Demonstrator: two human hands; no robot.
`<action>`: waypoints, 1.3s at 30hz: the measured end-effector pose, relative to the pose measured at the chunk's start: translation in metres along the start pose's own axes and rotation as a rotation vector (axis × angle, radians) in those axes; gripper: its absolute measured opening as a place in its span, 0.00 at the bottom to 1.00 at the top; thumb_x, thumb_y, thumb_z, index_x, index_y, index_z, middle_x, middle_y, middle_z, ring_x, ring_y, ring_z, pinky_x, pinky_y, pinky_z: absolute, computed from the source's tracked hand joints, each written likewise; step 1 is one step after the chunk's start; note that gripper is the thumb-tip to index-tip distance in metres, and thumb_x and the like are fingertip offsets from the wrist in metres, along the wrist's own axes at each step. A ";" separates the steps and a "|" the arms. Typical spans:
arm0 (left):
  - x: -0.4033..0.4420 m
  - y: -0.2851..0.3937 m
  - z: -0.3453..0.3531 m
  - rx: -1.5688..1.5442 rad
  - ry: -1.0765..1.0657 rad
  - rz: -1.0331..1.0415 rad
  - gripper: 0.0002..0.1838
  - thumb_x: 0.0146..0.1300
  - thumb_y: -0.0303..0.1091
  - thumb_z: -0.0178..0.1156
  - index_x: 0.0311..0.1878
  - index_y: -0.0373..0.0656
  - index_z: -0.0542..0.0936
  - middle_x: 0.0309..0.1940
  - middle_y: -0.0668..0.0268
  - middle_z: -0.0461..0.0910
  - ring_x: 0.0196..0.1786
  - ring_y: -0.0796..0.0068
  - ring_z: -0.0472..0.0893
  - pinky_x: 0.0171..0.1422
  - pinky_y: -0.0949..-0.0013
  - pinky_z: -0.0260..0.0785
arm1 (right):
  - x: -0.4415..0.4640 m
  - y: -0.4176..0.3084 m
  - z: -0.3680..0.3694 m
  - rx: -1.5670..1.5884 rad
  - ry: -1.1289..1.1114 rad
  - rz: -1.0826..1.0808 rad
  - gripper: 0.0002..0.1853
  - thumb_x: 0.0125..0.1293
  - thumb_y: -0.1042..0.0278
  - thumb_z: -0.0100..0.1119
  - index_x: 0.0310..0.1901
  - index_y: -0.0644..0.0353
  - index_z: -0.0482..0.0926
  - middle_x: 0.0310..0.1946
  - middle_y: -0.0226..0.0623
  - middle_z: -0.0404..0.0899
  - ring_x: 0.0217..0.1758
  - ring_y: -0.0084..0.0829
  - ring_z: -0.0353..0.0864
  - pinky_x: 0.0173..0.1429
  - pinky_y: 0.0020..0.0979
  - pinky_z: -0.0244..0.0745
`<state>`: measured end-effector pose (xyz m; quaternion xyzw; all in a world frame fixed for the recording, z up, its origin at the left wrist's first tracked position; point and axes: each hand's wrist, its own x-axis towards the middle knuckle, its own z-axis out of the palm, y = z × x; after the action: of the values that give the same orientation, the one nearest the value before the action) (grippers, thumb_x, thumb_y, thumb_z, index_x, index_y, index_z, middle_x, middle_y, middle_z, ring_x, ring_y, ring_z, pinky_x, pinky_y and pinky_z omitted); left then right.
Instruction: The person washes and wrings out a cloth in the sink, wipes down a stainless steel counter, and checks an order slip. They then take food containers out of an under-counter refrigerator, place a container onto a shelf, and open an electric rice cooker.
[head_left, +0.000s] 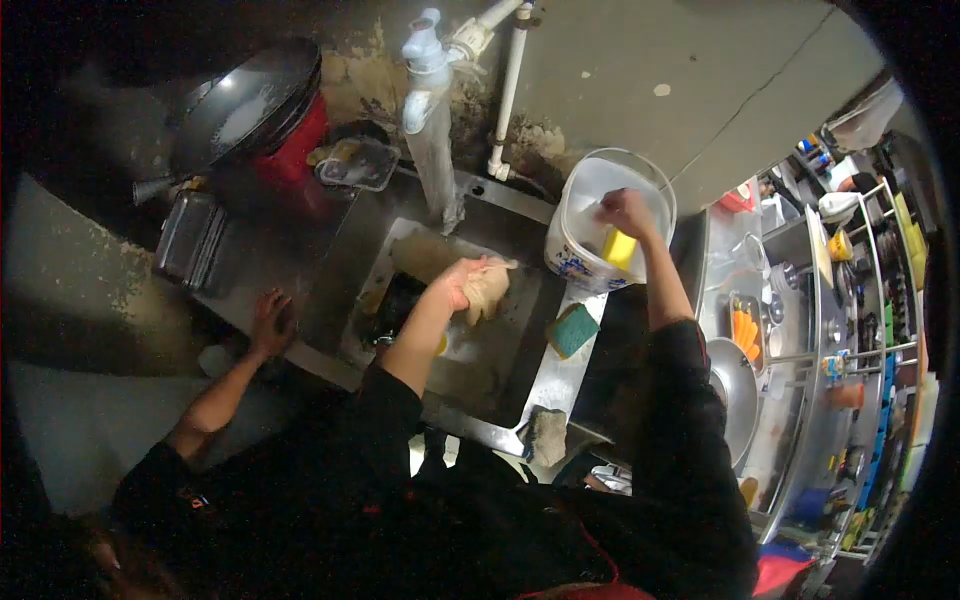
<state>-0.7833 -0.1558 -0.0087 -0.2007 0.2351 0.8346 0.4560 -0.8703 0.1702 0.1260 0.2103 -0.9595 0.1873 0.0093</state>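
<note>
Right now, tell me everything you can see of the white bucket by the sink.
The white bucket looks plastic, with an open mouth, a thin handle and blue printing on its side. It appears upright at the far right corner of the sink. The right hand is at its mouth, beside something yellow; whether it touches the bucket is unclear.

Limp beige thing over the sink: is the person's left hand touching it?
Touching. The head view shows the left hand gripping the beige thing with no gap between them.

You've got a white bucket [574, 262] with blue print. Yellow block [619, 248] against it, green sponge [573, 331] below it, beige floppy thing [488, 289] left.
</note>
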 end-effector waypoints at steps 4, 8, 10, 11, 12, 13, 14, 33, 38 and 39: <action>-0.027 -0.010 0.044 0.086 0.091 0.115 0.23 0.68 0.51 0.44 0.52 0.40 0.72 0.52 0.59 0.75 0.55 0.60 0.74 0.60 0.52 0.64 | -0.032 -0.045 -0.041 0.655 0.262 0.063 0.09 0.56 0.66 0.63 0.32 0.63 0.78 0.23 0.34 0.79 0.26 0.23 0.76 0.33 0.27 0.71; -0.014 -0.003 0.032 0.132 -0.047 0.229 0.21 0.69 0.48 0.43 0.52 0.42 0.71 0.53 0.62 0.74 0.56 0.63 0.73 0.62 0.56 0.63 | -0.060 -0.121 -0.003 0.348 0.274 0.190 0.10 0.61 0.68 0.58 0.40 0.66 0.77 0.26 0.35 0.80 0.29 0.23 0.77 0.33 0.28 0.71; -0.032 -0.005 0.054 0.155 0.019 0.321 0.19 0.70 0.45 0.40 0.54 0.45 0.70 0.55 0.63 0.72 0.58 0.63 0.71 0.64 0.58 0.60 | -0.063 -0.167 0.063 0.091 0.297 0.272 0.15 0.60 0.69 0.54 0.48 0.63 0.75 0.34 0.55 0.79 0.37 0.53 0.79 0.39 0.44 0.73; -0.028 -0.008 0.053 0.162 0.090 0.383 0.19 0.70 0.46 0.39 0.55 0.45 0.69 0.54 0.63 0.73 0.58 0.63 0.71 0.64 0.58 0.60 | -0.062 -0.184 0.098 0.247 0.363 0.274 0.16 0.62 0.65 0.52 0.50 0.61 0.74 0.37 0.57 0.78 0.41 0.54 0.78 0.41 0.45 0.73; -0.019 -0.011 0.052 0.172 0.159 0.445 0.20 0.71 0.46 0.38 0.56 0.45 0.69 0.54 0.63 0.73 0.58 0.63 0.71 0.64 0.58 0.60 | -0.052 -0.205 0.116 0.376 0.381 0.203 0.20 0.61 0.67 0.53 0.53 0.68 0.71 0.37 0.58 0.77 0.40 0.54 0.78 0.43 0.43 0.73; -0.013 -0.012 0.048 0.184 0.229 0.508 0.21 0.71 0.47 0.37 0.57 0.45 0.69 0.54 0.63 0.73 0.58 0.64 0.71 0.64 0.58 0.60 | -0.038 -0.206 0.161 0.512 0.361 0.373 0.22 0.64 0.63 0.48 0.55 0.70 0.67 0.37 0.60 0.76 0.42 0.55 0.77 0.47 0.42 0.72; -0.012 -0.011 0.040 0.129 0.176 0.497 0.20 0.70 0.47 0.39 0.55 0.45 0.70 0.53 0.64 0.73 0.58 0.65 0.70 0.62 0.60 0.61 | -0.019 -0.184 0.228 0.416 0.567 0.412 0.28 0.67 0.47 0.39 0.58 0.62 0.65 0.41 0.54 0.78 0.40 0.54 0.79 0.41 0.44 0.74; -0.011 0.057 -0.064 0.441 0.295 0.494 0.18 0.67 0.46 0.45 0.50 0.45 0.74 0.45 0.66 0.77 0.46 0.71 0.76 0.51 0.65 0.68 | 0.132 -0.174 0.393 1.885 0.171 0.913 0.20 0.61 0.59 0.42 0.48 0.66 0.69 0.42 0.53 0.74 0.43 0.50 0.75 0.51 0.47 0.69; -0.012 0.066 -0.043 0.355 0.360 0.442 0.17 0.69 0.43 0.44 0.51 0.43 0.73 0.45 0.66 0.77 0.48 0.73 0.75 0.56 0.67 0.66 | 0.088 -0.240 0.289 0.756 0.322 1.010 0.28 0.64 0.44 0.39 0.46 0.65 0.69 0.39 0.47 0.75 0.41 0.42 0.74 0.47 0.44 0.70; -0.012 0.063 -0.036 0.308 0.379 0.428 0.17 0.69 0.43 0.44 0.51 0.43 0.73 0.45 0.66 0.77 0.49 0.73 0.75 0.57 0.67 0.65 | 0.099 -0.219 0.331 1.095 0.499 0.888 0.22 0.63 0.50 0.40 0.42 0.64 0.71 0.37 0.46 0.76 0.37 0.42 0.75 0.44 0.41 0.71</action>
<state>-0.8266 -0.2147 -0.0182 -0.2272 0.4762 0.8139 0.2433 -0.8509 -0.1740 -0.0948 -0.2713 -0.6929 0.6666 0.0440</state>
